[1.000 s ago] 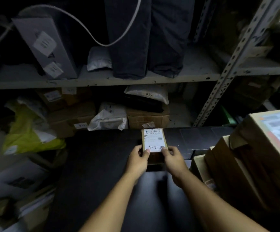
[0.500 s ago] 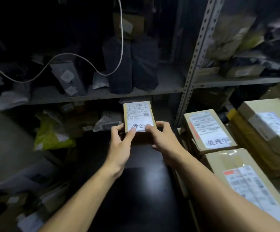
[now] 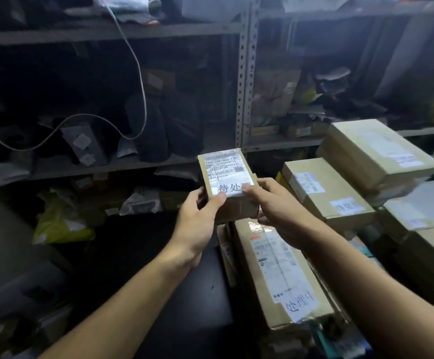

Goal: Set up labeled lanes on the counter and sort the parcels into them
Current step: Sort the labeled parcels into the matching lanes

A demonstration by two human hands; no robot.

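Observation:
A small cardboard parcel with a white shipping label and a handwritten white tag is held in the air at the centre of the view. My left hand grips its left side, thumb on the tag. My right hand grips its right side, thumb on the tag's right end. Below lies the dark counter. To the right, a long tagged box lies on the counter, with another tagged box behind it.
More cardboard boxes are stacked at the right. Metal shelving behind the counter holds dark bags, grey mailers and small boxes. A white cable hangs across the shelves. A yellow bag lies at the left.
Both hands have lifted the small parcel off the counter and carried it up and to the right. The view has swung right, showing more of the stacked boxes.

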